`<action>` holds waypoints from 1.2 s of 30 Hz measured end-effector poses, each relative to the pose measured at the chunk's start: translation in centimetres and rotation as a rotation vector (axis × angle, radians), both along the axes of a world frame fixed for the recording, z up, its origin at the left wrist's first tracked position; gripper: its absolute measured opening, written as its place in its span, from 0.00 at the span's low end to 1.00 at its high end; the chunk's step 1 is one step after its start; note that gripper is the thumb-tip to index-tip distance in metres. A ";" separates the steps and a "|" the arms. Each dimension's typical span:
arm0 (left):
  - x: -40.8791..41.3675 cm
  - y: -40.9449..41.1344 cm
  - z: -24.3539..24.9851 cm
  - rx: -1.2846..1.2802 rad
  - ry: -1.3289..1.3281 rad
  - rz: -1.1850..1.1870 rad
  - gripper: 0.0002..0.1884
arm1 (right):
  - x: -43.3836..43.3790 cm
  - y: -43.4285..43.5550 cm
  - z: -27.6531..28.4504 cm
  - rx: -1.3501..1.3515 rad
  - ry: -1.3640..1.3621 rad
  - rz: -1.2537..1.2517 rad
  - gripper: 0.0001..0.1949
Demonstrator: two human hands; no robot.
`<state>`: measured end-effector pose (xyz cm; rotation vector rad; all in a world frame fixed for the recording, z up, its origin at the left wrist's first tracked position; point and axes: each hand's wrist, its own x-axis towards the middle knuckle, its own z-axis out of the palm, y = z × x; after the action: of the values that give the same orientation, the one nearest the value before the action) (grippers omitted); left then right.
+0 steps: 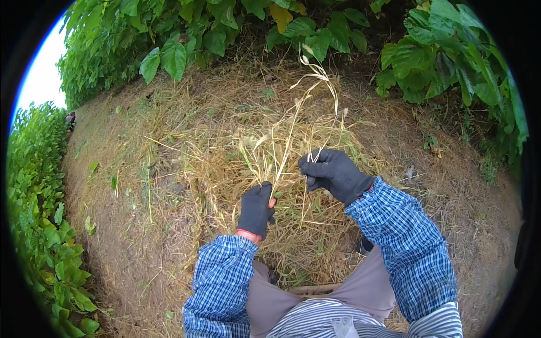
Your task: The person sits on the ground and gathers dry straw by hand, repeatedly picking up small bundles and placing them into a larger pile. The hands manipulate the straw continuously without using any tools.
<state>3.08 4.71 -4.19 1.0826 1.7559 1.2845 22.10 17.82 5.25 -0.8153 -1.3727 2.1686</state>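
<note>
Dark work gloves with red cuffs cover both hands. My left hand is closed around the lower ends of a few dry grass stalks, which fan upward and away from me. A bare fingertip shows at the side of this glove. To its right, my right hand pinches thin straw stems between thumb and fingers. Under both hands lies a loose heap of dry grass, yellow with some green in it. The palms are hidden from view.
Broad-leaved green plants border the ground at the top, with more leafy growth at the upper right and a leafy row on the left. A wooden piece lies between my legs. Scattered straw covers the bare soil.
</note>
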 end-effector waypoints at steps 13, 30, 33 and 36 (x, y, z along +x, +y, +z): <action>1.8 0.4 2.7 -0.163 -0.358 0.107 0.19 | -4.3 -1.2 -2.3 0.118 0.015 -0.084 0.11; 1.9 0.0 4.1 -0.247 -0.409 0.099 0.19 | -4.2 -1.1 -2.1 0.092 -0.044 -0.030 0.11; 1.8 -0.1 5.0 -0.284 -0.468 0.167 0.17 | -3.1 0.4 -1.8 0.142 -0.138 -0.004 0.13; -1.1 -0.9 -0.5 -0.072 0.065 0.023 0.17 | -2.7 1.1 -1.3 0.174 -0.143 -0.116 0.13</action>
<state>2.03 3.86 -4.64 1.0768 1.8532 1.2022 19.43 18.97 3.93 -0.9717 -1.5195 1.9048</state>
